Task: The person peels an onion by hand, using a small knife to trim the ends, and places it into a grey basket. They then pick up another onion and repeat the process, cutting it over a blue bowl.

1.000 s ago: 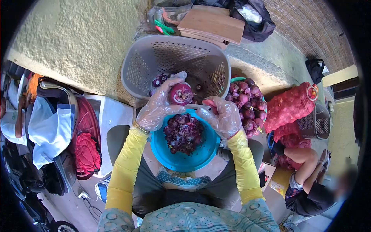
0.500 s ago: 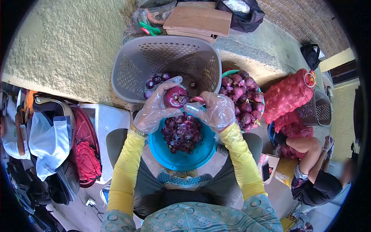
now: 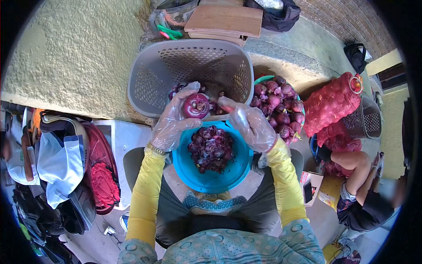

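My left hand (image 3: pixel 170 124), in a clear plastic glove, grips a red onion (image 3: pixel 196 106) over the near side of the grey basket. The onion's cut, ringed face shows. My right hand (image 3: pixel 253 126), also gloved, is apart from it to the right, one digit pointing at the onion and the other fingers curled. Whatever those fingers hold, if anything, is hidden. Below both hands, a blue basin (image 3: pixel 211 181) contains purple skins and trimmings. Several onions lie at the bottom of the grey basket (image 3: pixel 145 83), partly hidden by my left hand.
Right of the basket, a green-rimmed bowl is heaped with red onions (image 3: pixel 281 103). Beyond it lies a red mesh sack (image 3: pixel 332 105) and another basket (image 3: pixel 370 119). A person (image 3: pixel 365 193) sits at far right. Wooden boards (image 3: pixel 224 20) rest behind the basket; bags (image 3: pixel 61 154) crowd the left.
My right hand has drawn away from the onion to the right, and the reddish strip at its fingertips no longer shows. The onion has turned in my left hand, its cut face now more visible.
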### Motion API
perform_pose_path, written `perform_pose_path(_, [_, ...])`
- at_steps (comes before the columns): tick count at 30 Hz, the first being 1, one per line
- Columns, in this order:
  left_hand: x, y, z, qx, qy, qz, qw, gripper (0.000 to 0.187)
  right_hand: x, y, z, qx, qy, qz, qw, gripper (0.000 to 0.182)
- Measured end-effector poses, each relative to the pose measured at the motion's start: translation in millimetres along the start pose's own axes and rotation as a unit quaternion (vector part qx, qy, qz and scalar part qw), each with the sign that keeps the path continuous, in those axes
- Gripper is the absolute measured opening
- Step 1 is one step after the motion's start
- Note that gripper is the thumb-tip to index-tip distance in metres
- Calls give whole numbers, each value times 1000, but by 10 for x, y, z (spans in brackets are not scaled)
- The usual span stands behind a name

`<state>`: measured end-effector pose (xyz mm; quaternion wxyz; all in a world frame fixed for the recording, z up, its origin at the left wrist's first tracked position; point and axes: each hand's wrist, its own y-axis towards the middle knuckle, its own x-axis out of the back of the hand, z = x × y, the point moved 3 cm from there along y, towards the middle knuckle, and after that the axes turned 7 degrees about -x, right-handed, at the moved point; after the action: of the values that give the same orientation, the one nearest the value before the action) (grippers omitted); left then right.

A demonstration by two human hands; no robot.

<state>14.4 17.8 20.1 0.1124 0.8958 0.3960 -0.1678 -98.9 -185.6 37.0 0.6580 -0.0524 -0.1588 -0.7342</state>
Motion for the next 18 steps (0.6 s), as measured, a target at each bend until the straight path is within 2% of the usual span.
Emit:
perform_pose_path(1, [37,-5,26,9,23,0,1000,79,59,-26,-33,0,2,-1,1000,36])
perform_pose_path(3, [47,-12,31,19,47,-1,999,78,81,-6,67,-34,-28,145,988,40])
perform_pose_path(4, [33,-17,27,14,39,1,999,78,56,-20,58,-93,-35,176,979,45])
perform_pose_path(8, [-19,-15,9,6,35,3,999,78,-28,-32,121,-83,30,127,988,41])
perform_pose_path(10, [-9,-14,15,7,39,5,999,78,-6,-19,152,-144,46,196,969,49])
perform_pose_path(13, [2,-11,17,3,37,7,999,78,-21,-39,128,-170,90,203,960,48])
perform_pose_path(18, [8,-14,21,11,32,11,999,80,-54,-47,38,-145,72,206,965,47])
